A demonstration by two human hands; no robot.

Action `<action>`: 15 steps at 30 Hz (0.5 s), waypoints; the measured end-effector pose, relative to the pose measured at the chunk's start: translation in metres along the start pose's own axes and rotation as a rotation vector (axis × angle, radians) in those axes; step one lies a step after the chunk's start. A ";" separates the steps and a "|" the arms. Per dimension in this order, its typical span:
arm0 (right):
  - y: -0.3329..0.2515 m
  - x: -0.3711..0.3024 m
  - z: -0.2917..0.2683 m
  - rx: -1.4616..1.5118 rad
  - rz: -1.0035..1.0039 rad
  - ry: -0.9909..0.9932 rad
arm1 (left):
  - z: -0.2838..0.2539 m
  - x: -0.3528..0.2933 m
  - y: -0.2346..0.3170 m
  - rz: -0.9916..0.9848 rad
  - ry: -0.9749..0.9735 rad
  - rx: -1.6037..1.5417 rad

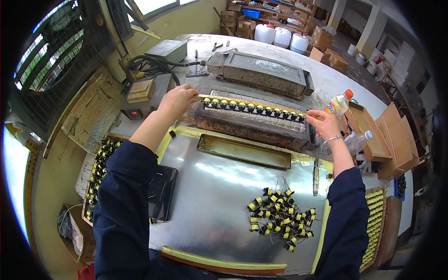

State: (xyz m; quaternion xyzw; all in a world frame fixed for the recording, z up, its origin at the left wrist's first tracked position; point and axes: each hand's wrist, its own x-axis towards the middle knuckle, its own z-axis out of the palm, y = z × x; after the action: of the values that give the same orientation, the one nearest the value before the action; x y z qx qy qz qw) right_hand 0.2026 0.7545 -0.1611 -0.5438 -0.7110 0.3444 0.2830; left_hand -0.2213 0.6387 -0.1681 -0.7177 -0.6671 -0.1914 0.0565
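Note:
My left hand (178, 99) is closed on the left end of a long thin strip (261, 103), and my right hand (325, 125) pinches its right end. Along the strip runs a row of small black-and-yellow wound coils (251, 109) with thin wire leads. Both hands hold it level above a long, stained metal trough (242, 129), perhaps a solder bath; whether the leads touch it I cannot tell. In front of the trough lies a shallow rectangular tray (243, 152). A heap of loose coils (280, 215) rests on the shiny metal sheet (210, 196).
Behind the trough stands a second grey-topped metal trough (263, 67). A control box (148, 95) with cables sits at left. Bottles (339, 102) and an open cardboard box (396, 140) stand at right. A black flat device (163, 192) and coil-filled trays (373, 228) flank the sheet.

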 end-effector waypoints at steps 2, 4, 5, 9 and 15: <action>-0.002 -0.001 -0.001 0.000 0.001 -0.002 | -0.001 0.000 0.000 0.000 -0.001 -0.001; -0.004 -0.002 -0.001 -0.002 0.000 -0.005 | -0.002 -0.001 0.001 -0.009 0.010 -0.020; -0.006 -0.003 -0.002 -0.002 -0.001 -0.005 | -0.002 -0.001 0.001 -0.010 0.011 -0.020; -0.007 -0.004 -0.002 -0.022 0.011 0.004 | -0.001 -0.001 0.001 0.001 0.013 -0.019; -0.003 0.000 -0.001 -0.025 0.005 0.005 | -0.001 0.001 0.002 -0.011 0.002 -0.014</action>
State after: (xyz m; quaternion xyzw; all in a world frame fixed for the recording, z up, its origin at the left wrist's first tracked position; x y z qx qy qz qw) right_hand 0.2017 0.7539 -0.1580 -0.5500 -0.7131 0.3348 0.2773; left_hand -0.2192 0.6392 -0.1664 -0.7142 -0.6697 -0.1970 0.0512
